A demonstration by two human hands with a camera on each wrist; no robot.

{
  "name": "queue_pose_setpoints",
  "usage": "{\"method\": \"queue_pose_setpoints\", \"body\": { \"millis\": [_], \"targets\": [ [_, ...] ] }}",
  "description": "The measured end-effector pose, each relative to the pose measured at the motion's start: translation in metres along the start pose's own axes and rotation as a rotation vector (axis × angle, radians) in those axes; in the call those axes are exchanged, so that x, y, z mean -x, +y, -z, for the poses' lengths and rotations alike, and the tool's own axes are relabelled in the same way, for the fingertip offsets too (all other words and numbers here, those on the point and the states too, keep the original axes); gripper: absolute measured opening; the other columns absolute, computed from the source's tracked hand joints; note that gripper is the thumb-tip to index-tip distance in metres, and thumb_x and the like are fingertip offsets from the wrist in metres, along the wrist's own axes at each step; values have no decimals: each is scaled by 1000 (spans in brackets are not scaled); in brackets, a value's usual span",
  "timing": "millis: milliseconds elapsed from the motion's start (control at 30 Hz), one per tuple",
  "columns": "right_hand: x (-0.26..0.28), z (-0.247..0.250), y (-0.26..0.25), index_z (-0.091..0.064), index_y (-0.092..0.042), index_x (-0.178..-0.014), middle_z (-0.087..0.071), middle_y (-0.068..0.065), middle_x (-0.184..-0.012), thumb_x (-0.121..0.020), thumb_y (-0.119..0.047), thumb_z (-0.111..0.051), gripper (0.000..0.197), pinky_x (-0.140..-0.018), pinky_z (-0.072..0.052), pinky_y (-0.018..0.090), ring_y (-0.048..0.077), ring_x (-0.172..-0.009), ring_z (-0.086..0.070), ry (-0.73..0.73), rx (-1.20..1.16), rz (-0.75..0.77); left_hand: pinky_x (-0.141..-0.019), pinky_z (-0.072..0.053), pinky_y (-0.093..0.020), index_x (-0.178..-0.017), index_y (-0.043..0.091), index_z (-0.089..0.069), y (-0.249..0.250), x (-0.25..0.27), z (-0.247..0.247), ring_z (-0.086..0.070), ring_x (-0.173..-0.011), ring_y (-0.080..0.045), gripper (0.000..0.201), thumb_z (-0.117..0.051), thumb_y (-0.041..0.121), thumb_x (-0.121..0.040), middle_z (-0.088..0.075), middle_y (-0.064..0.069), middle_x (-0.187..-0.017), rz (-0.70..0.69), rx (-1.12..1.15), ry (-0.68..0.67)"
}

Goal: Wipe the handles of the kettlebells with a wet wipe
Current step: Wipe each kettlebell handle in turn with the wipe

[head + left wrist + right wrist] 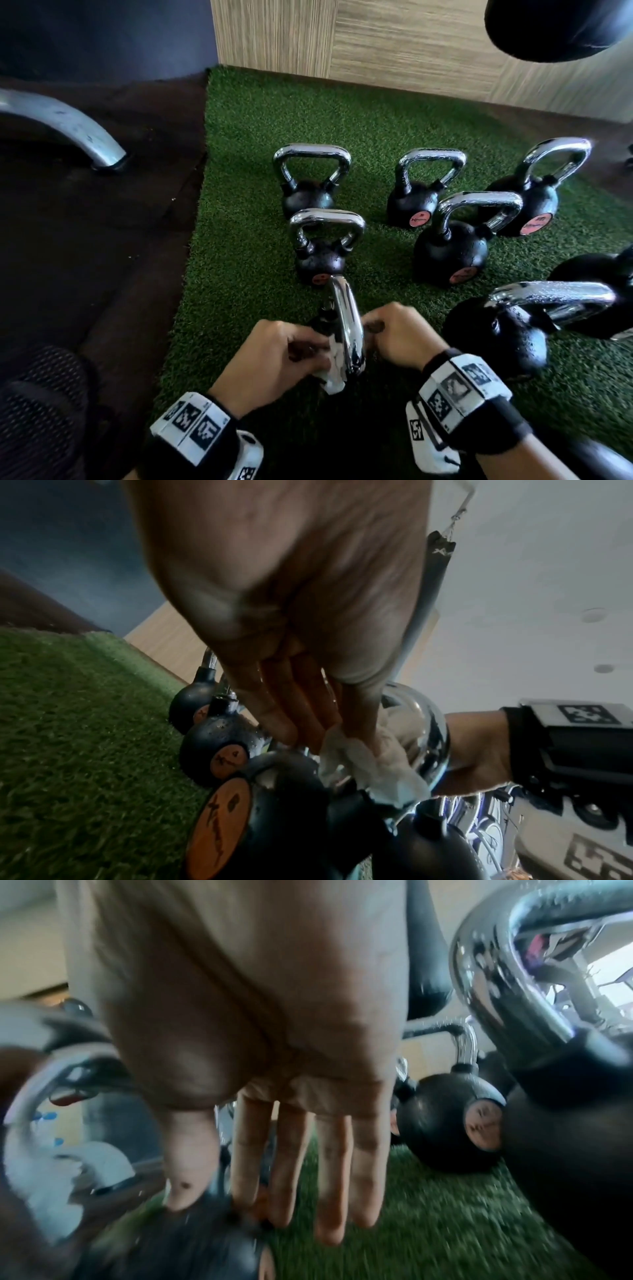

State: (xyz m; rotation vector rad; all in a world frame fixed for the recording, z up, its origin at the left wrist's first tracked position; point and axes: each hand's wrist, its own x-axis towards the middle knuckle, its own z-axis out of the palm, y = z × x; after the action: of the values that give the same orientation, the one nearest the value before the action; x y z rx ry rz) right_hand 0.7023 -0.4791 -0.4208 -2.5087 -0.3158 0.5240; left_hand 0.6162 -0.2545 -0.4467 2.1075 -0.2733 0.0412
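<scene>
Left hand (270, 356): I see it pinching the white wet wipe (334, 373) against the near end of the chrome handle (346, 325).
Right hand (397, 334): on the handle's other side — fingers look fairly straight in the wrist view, but I cannot tell whether it grips.
Kettlebell (260, 813): tipped, at the near edge of the green turf (246, 144).
Other kettlebells (308, 198): upright, farther back — handles beaded with droplets.
</scene>
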Motion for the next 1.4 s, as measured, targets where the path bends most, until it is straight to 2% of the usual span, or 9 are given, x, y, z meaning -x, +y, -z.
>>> {"method": "queue_pose_setpoints", "body": {
  "millis": [167, 333, 533, 667, 767, 900, 1000, 1200, 1400],
  "targets": [
    [14, 49, -17, -81, -32, -85, -71, -20, -68, -79, -27, -83, 9, -58, -40, 1, -11, -63, -62, 351, -84, 136, -72, -55, -11, -87, 36, -78, 7, -9, 12, -76, -77, -3, 17, -89, 27, -77, -79, 14, -85, 34, 195, 147],
    [25, 57, -48, -77, -43, -103, -77, -16, -84, -73, -30, -88, 35, -54, -45, 15, -2, -57, -58, 26, -200, 411, -69, -58, -17, -85, 15, -81, 24, -22, 19, -76, -72, -13, 22, -85, 27, -66, -80, -9, -81, 145, 602, 274],
    [21, 36, -60, -82, -28, -94, -78, -12, -85, -72, -26, -89, 24, -66, -58, 22, 2, -72, -73, 252, -346, 495, -71, -61, -23, -89, 20, -85, 37, -21, 22, -70, -73, -11, 21, -80, 31, -72, -80, -8, -86, 174, 722, 213],
    [20, 36, -57, -81, -30, -87, -78, -8, -82, -66, -15, -87, 26, -76, -63, 42, 16, -76, -76, 221, -419, 400, -75, -53, -18, -112, 23, -80, 28, -15, 27, -73, -96, -13, 22, -67, 24, -95, -79, -6, -108, 111, 651, 53],
    [15, 42, -44, -81, -31, -87, -78, -6, -80, -58, -27, -83, 28, -79, -62, 50, 22, -79, -76, 268, -464, 303, -85, -48, -9, -128, 44, -65, 9, -11, 20, -65, -118, -6, 46, -73, 19, -90, -70, 19, -128, 123, 222, 14],
    [1, 39, -17, -80, -31, -81, -76, -11, -71, -62, -22, -88, 23, -69, -63, 38, 11, -69, -74, 380, -377, 131, -125, -25, -27, -164, 28, 1, -14, -7, -18, -17, -154, -4, 144, -89, 65, -58, -16, 16, -167, 89, -264, -211],
    [-9, 20, -7, -81, -25, -80, -76, -7, -70, -66, -15, -86, 18, -74, -64, 40, 11, -70, -75, 398, -407, 28, -130, -8, -32, -155, 19, 34, -20, -13, -62, 5, -158, -14, 162, -75, 86, -55, 13, 4, -171, 73, -278, -126],
    [-21, -6, -5, -82, -17, -84, -79, 9, -83, -76, -9, -84, 11, -80, -62, 38, 27, -83, -76, 236, -824, 0, -123, -6, -15, -162, 9, 10, -33, -22, -74, -20, -151, -12, 130, -68, 71, -79, -22, -2, -165, -55, -253, 67],
    [-25, -28, -3, -80, -22, -79, -78, -1, -74, -86, -29, -76, 10, -76, -63, 36, 21, -77, -76, 268, -558, -164, -126, -24, -33, -164, 25, 9, -46, -30, -59, -21, -152, -6, 134, -79, 66, -72, -20, 11, -165, -73, -110, -50]
  ]
}}
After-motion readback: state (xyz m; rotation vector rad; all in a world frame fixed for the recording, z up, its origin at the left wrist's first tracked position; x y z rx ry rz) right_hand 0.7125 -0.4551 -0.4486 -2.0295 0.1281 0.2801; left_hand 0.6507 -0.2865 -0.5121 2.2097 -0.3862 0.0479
